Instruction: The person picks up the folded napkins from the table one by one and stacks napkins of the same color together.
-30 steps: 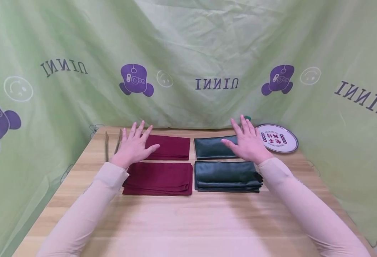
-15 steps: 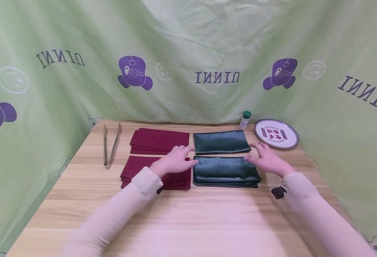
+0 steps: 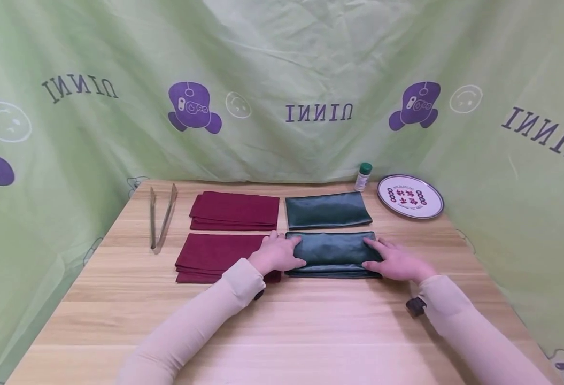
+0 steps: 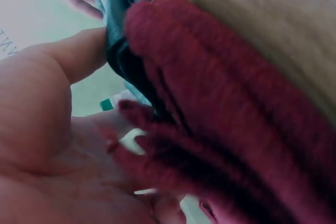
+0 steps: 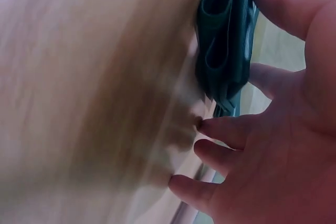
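The front folded green satin cloth (image 3: pixel 334 250) lies flat on the table between my hands. My left hand (image 3: pixel 278 253) is at its left edge, over the side of the front dark red cloth (image 3: pixel 214 254). In the left wrist view, the thumb (image 4: pixel 86 51) meets the green cloth (image 4: pixel 113 9) beside the red cloth's folded edge (image 4: pixel 226 72). My right hand (image 3: pixel 397 260) is at the right edge, thumb and forefinger on the satin. In the right wrist view, the thumb (image 5: pixel 283 6) touches the layered cloth (image 5: pixel 226 35), and the other fingers reach down toward the wood.
Behind lie another folded green cloth (image 3: pixel 327 210) and another folded dark red cloth (image 3: pixel 236 209). Metal tongs (image 3: pixel 161 224) rest at the left. A small green-capped bottle (image 3: pixel 362 177) and an oval plate (image 3: pixel 410 211) stand at the back right, before a green curtain (image 3: pixel 262 144).
Both hands, spread above the rear cloths at first, have come down and nearer. The left has moved right, and both now touch the front green cloth's ends. The cloths stay in place.
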Motion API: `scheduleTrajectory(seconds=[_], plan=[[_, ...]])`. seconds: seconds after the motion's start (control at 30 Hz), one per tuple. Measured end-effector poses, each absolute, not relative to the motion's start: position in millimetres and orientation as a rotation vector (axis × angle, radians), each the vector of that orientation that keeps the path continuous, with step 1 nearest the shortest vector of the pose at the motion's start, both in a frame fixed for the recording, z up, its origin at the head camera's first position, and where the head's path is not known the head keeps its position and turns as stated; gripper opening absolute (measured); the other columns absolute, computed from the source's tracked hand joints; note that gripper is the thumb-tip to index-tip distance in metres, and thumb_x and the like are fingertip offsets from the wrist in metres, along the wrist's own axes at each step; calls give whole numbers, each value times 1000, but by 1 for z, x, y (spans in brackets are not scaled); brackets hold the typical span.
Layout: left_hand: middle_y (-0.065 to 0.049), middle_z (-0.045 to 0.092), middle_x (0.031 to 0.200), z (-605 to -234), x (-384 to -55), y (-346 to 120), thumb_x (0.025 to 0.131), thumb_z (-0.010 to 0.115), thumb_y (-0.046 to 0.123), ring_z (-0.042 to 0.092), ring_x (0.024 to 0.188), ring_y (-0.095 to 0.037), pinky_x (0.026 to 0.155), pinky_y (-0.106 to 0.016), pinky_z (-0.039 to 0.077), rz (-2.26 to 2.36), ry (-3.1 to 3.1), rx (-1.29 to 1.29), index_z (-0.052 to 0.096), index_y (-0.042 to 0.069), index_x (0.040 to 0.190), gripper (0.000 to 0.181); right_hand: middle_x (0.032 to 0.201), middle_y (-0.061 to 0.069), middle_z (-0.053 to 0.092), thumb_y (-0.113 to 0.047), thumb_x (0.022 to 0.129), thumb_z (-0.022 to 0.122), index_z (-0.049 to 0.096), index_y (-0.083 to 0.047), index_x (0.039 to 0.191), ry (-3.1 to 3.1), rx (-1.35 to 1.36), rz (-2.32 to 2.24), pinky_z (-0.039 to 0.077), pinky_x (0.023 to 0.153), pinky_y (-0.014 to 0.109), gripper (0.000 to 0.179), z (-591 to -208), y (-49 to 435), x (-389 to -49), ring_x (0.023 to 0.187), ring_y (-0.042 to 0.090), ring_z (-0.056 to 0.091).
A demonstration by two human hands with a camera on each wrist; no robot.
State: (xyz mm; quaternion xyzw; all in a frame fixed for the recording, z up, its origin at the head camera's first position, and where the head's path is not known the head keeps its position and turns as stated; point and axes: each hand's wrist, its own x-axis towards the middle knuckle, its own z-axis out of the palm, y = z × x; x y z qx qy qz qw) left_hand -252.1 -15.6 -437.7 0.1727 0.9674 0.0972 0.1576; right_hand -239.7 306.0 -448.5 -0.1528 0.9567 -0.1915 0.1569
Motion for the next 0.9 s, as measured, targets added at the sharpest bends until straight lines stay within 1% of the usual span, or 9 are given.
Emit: scheduleTrajectory(seconds=[0.1, 0.2, 0.27, 0.37, 0.47, 0.6, 0.7, 0.8, 0.9], plan=[[-10, 55, 132, -441, -256, -15, 84, 69, 54, 37, 109, -28, 86, -42, 34, 316, 2774, 492, 49, 27, 146, 70, 153, 35, 21, -51, 91, 63, 38, -11, 151, 2755, -441, -560, 21, 104, 71, 76, -451, 304, -238, 137, 56, 19], [-6, 59, 129, -443, -261, -20, 85, 71, 50, 38, 108, -29, 85, -43, 33, 483, 2753, 471, 57, 26, 139, 61, 152, 35, 23, -47, 90, 66, 42, -12, 148, 2764, -439, -582, 22, 104, 71, 72, -452, 302, -239, 136, 56, 21], [-6, 60, 130, -443, -264, -23, 86, 72, 44, 38, 111, -30, 88, -45, 32, 654, 2722, 442, 62, 24, 133, 52, 150, 34, 26, -42, 89, 69, 45, -12, 146, 2768, -436, -624, 23, 104, 70, 68, -453, 300, -240, 135, 55, 24], [-9, 58, 132, -446, -266, -26, 87, 74, 30, 41, 119, -33, 98, -50, 32, 911, 2657, 408, 66, 20, 126, 41, 146, 32, 34, -33, 88, 72, 51, -10, 141, 2779, -451, -725, 25, 105, 67, 61, -456, 299, -242, 133, 52, 30], [-12, 56, 132, -449, -266, -28, 87, 73, 16, 46, 118, -31, 101, -48, 37, 1109, 2583, 405, 67, 16, 123, 37, 141, 28, 43, -20, 88, 72, 56, -8, 134, 2772, -436, -896, 28, 105, 64, 51, -460, 297, -243, 130, 48, 37], [-12, 57, 128, -452, -265, -29, 87, 69, 4, 50, 107, -27, 90, -40, 44, 1225, 2545, 445, 66, 15, 123, 38, 134, 24, 49, -5, 88, 69, 59, -9, 129, 2733, -330, -1123, 36, 100, 59, 42, -461, 297, -244, 119, 42, 46], [-11, 58, 122, -455, -265, -30, 87, 68, 2, 51, 98, -25, 82, -35, 44, 1245, 2556, 483, 65, 17, 125, 41, 127, 21, 51, 0, 88, 66, 61, -10, 127, 2704, -253, -1213, 44, 87, 49, 41, -460, 296, -245, 106, 37, 50], [-11, 60, 110, -455, -267, -32, 87, 68, 3, 55, 82, -23, 72, -33, 46, 1281, 2539, 510, 62, 19, 128, 44, 116, 20, 54, 4, 87, 64, 61, -7, 126, 2662, -210, -1316, 45, 75, 36, 41, -460, 296, -246, 94, 31, 52], [-9, 60, 105, -451, -270, -35, 87, 69, 3, 55, 69, -22, 65, -33, 48, 1331, 2520, 522, 61, 21, 128, 46, 110, 21, 55, 8, 86, 62, 60, -1, 125, 2597, -169, -1485, 45, 66, 28, 40, -456, 296, -246, 85, 24, 53]])
